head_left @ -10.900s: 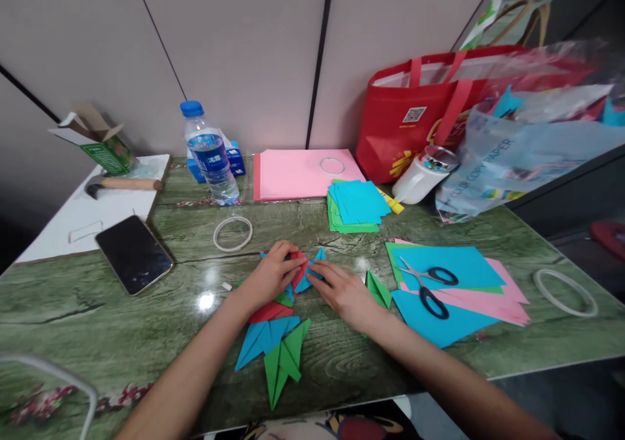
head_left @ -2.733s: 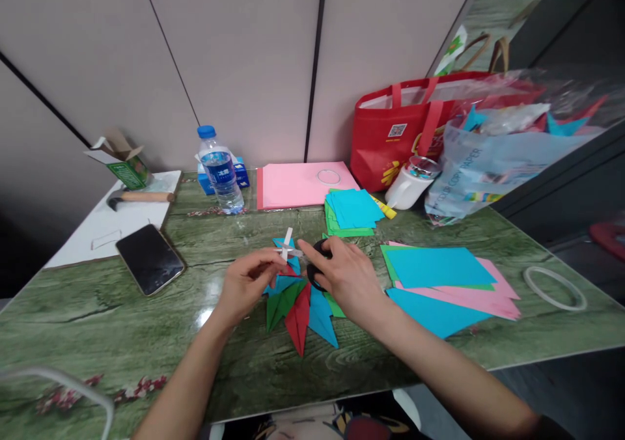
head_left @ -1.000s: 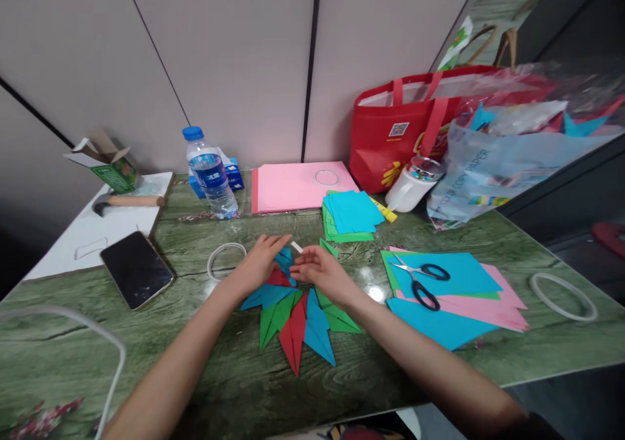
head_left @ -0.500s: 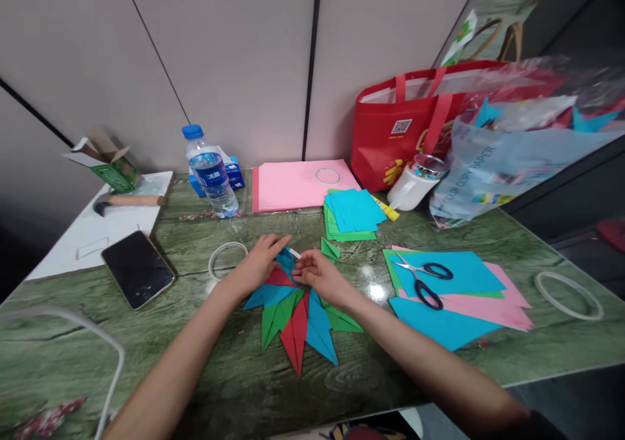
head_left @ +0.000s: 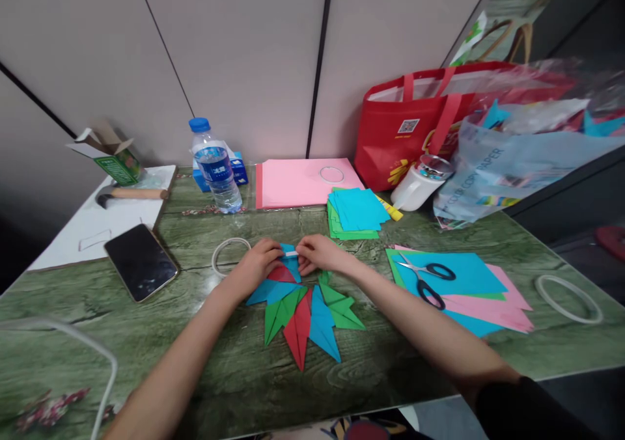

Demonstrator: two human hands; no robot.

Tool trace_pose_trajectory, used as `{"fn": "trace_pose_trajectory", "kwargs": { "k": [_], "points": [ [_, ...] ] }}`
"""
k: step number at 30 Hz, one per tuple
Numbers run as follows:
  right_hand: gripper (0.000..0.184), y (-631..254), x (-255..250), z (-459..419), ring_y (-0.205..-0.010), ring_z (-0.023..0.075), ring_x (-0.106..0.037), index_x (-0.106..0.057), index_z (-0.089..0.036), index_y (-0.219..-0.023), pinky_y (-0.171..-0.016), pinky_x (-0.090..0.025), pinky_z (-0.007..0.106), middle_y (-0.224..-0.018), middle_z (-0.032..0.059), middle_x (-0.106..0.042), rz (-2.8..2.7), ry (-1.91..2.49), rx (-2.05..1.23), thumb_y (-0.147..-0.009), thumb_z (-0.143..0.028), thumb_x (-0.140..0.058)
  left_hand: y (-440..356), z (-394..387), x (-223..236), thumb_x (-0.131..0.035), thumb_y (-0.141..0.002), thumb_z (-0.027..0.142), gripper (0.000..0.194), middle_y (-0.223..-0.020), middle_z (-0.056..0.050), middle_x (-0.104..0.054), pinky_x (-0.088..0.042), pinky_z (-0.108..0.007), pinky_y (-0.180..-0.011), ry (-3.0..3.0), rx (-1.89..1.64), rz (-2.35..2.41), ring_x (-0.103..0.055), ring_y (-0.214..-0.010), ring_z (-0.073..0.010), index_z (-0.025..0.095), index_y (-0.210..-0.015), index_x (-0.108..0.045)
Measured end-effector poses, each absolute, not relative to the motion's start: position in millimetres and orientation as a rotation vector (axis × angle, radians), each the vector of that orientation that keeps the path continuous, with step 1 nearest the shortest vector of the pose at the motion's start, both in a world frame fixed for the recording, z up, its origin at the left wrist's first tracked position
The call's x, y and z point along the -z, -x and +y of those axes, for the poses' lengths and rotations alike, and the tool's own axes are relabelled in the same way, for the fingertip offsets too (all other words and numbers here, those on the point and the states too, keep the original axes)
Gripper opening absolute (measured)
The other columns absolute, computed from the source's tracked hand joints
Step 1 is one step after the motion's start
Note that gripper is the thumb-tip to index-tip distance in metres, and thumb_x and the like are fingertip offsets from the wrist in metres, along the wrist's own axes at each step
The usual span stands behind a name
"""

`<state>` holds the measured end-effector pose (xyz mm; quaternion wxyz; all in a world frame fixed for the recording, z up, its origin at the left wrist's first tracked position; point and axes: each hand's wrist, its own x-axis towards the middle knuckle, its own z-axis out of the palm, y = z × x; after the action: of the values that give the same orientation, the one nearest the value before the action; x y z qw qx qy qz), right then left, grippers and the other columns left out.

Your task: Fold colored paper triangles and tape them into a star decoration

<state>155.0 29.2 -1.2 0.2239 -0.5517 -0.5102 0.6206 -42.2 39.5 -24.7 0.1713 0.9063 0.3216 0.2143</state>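
Observation:
Folded paper points in red, blue and green fan out on the table as a partial star (head_left: 297,323). At its upper end is a blue folded paper piece (head_left: 291,265) with a short white strip (head_left: 291,254), seemingly tape, lying across it. My left hand (head_left: 260,264) has its fingers closed on the left edge of this blue piece. From the right, my right hand (head_left: 319,254) pinches at the strip's end, thumb and fingers together. A small green folded piece (head_left: 325,277) shows only partly below my right hand.
A tape roll (head_left: 215,258) lies beside my left hand, another roll (head_left: 569,299) at far right. Scissors (head_left: 427,280) rest on coloured sheets (head_left: 463,264). Behind are cut squares (head_left: 359,211), a water bottle (head_left: 217,176) and a mug (head_left: 420,185). A phone (head_left: 141,262) and hammer (head_left: 134,193) lie left.
My right hand has moved up and turned over, now gripping from above. The white strip has gone from slanting to nearly level across the blue piece. The camera view has shifted slightly.

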Motion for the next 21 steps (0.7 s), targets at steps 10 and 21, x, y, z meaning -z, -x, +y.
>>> {"fn": "trace_pose_trajectory", "kwargs": {
  "k": [10,21],
  "points": [
    [0.032,-152.4,-4.5,52.0,-0.034,0.0119,-0.057,-0.048,-0.018,-0.054,-0.035,-0.044,0.018,-0.041,-0.0009,-0.058,-1.683,1.64,-1.781,-0.085,-0.022,-0.057,41.7,39.5,33.0,-0.052,-0.086,0.016,0.016,-0.11,-0.011,-0.058,-0.045,-0.043,-0.091,-2.553,-0.663,0.913,-0.051,-0.105,-0.0225,0.017,-0.098,-0.063],
    [0.022,-144.3,-1.1,47.1,-0.054,0.0106,-0.063,-0.049,-0.017,-0.068,-0.062,-0.058,0.026,-0.059,0.0009,-0.062,-1.138,1.481,-1.692,-0.09,-0.02,-0.05,37.2,40.1,22.6,-0.055,-0.082,0.012,0.016,-0.099,-0.009,-0.058,-0.045,-0.041,-0.087,-2.508,-0.589,0.977,-0.05,-0.097,-0.023,0.015,-0.096,-0.061]
  ]
}}
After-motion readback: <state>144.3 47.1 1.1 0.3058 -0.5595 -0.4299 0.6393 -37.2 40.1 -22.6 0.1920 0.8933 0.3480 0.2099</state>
